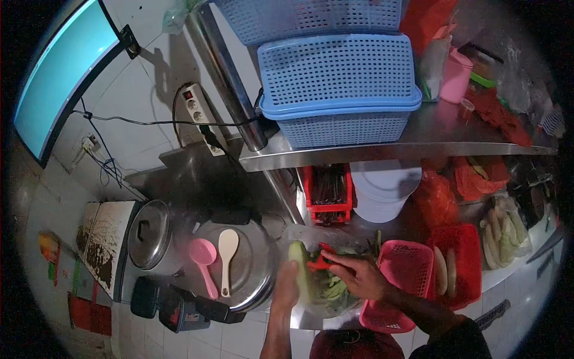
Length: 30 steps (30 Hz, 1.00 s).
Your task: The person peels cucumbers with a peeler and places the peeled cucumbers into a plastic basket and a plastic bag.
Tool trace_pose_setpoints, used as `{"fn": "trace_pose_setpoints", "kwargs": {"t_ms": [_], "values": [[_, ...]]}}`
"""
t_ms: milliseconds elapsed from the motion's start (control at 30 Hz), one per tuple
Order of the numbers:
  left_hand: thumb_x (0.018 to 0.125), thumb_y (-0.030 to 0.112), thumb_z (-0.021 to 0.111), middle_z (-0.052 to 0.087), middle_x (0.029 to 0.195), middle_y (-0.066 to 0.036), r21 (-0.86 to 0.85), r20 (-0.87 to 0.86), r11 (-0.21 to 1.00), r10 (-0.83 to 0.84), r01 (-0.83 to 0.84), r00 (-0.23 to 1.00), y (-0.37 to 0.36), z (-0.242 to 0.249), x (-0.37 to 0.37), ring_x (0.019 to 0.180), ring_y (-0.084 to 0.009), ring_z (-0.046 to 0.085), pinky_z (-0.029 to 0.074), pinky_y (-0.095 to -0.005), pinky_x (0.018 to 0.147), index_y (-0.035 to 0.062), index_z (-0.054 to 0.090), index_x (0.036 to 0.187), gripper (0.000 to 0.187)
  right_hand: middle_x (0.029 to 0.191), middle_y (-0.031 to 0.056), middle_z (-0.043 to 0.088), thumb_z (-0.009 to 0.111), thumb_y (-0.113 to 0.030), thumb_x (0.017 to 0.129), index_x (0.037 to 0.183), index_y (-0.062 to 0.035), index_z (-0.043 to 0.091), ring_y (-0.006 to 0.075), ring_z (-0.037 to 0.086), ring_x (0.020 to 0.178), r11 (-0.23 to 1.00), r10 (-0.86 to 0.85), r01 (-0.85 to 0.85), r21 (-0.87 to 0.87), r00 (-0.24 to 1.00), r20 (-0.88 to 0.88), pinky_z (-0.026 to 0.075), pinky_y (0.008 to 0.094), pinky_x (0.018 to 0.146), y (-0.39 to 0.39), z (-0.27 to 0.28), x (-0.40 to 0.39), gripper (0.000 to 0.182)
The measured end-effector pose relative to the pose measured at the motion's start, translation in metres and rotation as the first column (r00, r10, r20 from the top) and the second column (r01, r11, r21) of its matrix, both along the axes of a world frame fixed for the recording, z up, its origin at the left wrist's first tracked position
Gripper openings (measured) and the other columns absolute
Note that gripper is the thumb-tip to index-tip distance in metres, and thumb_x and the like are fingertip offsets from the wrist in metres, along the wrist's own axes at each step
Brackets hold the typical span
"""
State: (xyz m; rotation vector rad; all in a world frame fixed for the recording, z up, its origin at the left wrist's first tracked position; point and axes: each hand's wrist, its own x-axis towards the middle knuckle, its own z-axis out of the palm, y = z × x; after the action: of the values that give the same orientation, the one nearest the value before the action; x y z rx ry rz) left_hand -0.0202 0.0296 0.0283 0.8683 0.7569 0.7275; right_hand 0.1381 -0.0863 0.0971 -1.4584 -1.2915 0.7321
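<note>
Stainless steel edging runs along the front of the bench, and the same sort of metal makes up the shelf above it, which carries blue plastic baskets. White tiles cover the wall, and a glowing blue-green screen sits up in the left corner near a power strip with a red switch.

OK, so the hands: the left hand is against the side of a long pale green gourd, kinda blurry, so can't tell how its fingers are set. The right hand has a red tool pinched in its fingers, index finger stretched forward, just beside the gourd. Both are over a clear plastic bag with green pieces in it, on the bench.

Just right of that there's a pink basket, then a red basket with pale long veg. Off to the left, a pink paddle and a cream paddle lie on a big round metal lid.

Writing-wise, the dark red cloth at the bottom has a small pale mark, too tiny to read.
</note>
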Motion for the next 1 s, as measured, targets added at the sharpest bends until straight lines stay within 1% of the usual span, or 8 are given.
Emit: {"fn": "trace_pose_setpoints", "kwargs": {"t_ms": [100, 200, 400, 533, 600, 733, 867, 1000], "values": [[0.094, 0.027, 0.039, 0.057, 0.090, -0.005, 0.229, -0.259, 0.958, -0.112, 0.173, 0.960, 0.002, -0.014, -0.006, 0.071, -0.0123, 0.054, 0.045, -0.0259, 0.060, 0.0026, 0.053, 0.108, 0.032, 0.104, 0.0185, 0.063, 0.052, -0.021, 0.093, 0.127, -0.0082, 0.050, 0.0099, 0.056, 0.084, 0.999, 0.028, -0.028, -0.038, 1.000, -0.004, 0.046, 0.0277, 0.077, 0.016, 0.005, 0.009, 0.036], [0.095, 0.030, 0.039, 0.054, 0.091, -0.003, 0.326, -0.133, 0.936, -0.096, 0.135, 0.987, -0.007, 0.011, 0.003, 0.077, -0.0118, 0.052, 0.043, -0.0262, 0.066, 0.0038, 0.054, 0.107, 0.032, 0.097, 0.0189, 0.064, 0.051, -0.019, 0.093, 0.127, -0.0099, 0.051, 0.0153, 0.060, 0.077, 0.999, 0.040, -0.039, 0.018, 0.999, -0.026, 0.047, 0.0291, 0.070, 0.022, 0.016, 0.005, 0.035], [0.096, 0.031, 0.036, 0.052, 0.095, -0.003, 0.136, -0.076, 0.991, -0.008, 0.018, 0.997, -0.007, 0.005, 0.015, 0.086, -0.0127, 0.050, 0.041, -0.0299, 0.077, 0.0048, 0.052, 0.108, 0.033, 0.099, 0.0203, 0.063, 0.052, -0.018, 0.092, 0.127, -0.0121, 0.051, 0.0297, 0.062, 0.078, 0.997, -0.075, 0.074, 0.026, 0.996, 0.042, 0.048, 0.0349, 0.071, 0.014, -0.021, -0.016, 0.036], [0.096, 0.037, 0.034, 0.053, 0.087, -0.005, -0.122, 0.041, 0.979, 0.171, -0.165, 0.984, 0.001, 0.027, 0.027, 0.074, -0.0150, 0.054, 0.045, -0.0304, 0.065, 0.0076, 0.051, 0.106, 0.035, 0.094, 0.0207, 0.063, 0.052, -0.020, 0.092, 0.126, -0.0127, 0.051, 0.0274, 0.062, 0.071, 0.994, -0.096, 0.092, 0.060, 0.994, 0.060, 0.049, 0.0351, 0.067, -0.016, -0.052, -0.036, 0.035], [0.090, 0.048, 0.048, 0.055, 0.096, -0.007, -0.151, 0.042, 0.951, 0.278, -0.269, 0.960, 0.023, 0.007, 0.015, 0.084, -0.0193, 0.054, 0.047, -0.0322, 0.077, 0.0070, 0.050, 0.115, 0.048, 0.087, 0.0205, 0.062, 0.052, -0.023, 0.092, 0.126, -0.0137, 0.052, 0.0261, 0.060, 0.063, 0.921, 0.154, -0.085, -0.380, 0.976, 0.155, 0.048, 0.0337, 0.063, -0.045, -0.055, -0.037, 0.036], [0.089, 0.049, 0.047, 0.055, 0.090, -0.004, -0.209, 0.107, 0.967, 0.173, -0.148, 0.979, 0.030, 0.001, 0.003, 0.075, -0.0168, 0.053, 0.047, -0.0317, 0.069, 0.0080, 0.051, 0.109, 0.046, 0.077, 0.0209, 0.059, 0.052, -0.026, 0.092, 0.126, -0.0148, 0.052, 0.0248, 0.057, 0.057, 0.976, -0.015, 0.038, 0.215, 0.994, -0.108, 0.047, 0.0327, 0.060, -0.050, -0.086, -0.048, 0.036], [0.089, 0.048, 0.048, 0.056, 0.095, -0.006, -0.108, 0.110, 0.992, 0.069, -0.057, 0.992, 0.010, 0.000, 0.004, 0.080, -0.0192, 0.056, 0.048, -0.0323, 0.073, 0.0064, 0.050, 0.114, 0.048, 0.076, 0.0239, 0.057, 0.052, -0.025, 0.092, 0.125, -0.0120, 0.052, 0.0227, 0.058, 0.059, 0.996, -0.069, 0.068, -0.059, 0.997, -0.023, 0.046, 0.0319, 0.061, -0.013, -0.040, -0.013, 0.035], [0.096, 0.029, 0.039, 0.056, 0.097, -0.005, 0.062, 0.066, 0.998, -0.006, 0.002, 0.998, -0.007, 0.021, 0.011, 0.083, -0.0134, 0.055, 0.047, -0.0294, 0.073, 0.0056, 0.051, 0.111, 0.030, 0.079, 0.0244, 0.058, 0.052, -0.023, 0.092, 0.124, -0.0113, 0.053, 0.0298, 0.059, 0.063, 0.983, -0.075, 0.069, 0.168, 0.997, 0.032, 0.046, 0.0344, 0.063, 0.030, -0.014, -0.005, 0.034]]}}
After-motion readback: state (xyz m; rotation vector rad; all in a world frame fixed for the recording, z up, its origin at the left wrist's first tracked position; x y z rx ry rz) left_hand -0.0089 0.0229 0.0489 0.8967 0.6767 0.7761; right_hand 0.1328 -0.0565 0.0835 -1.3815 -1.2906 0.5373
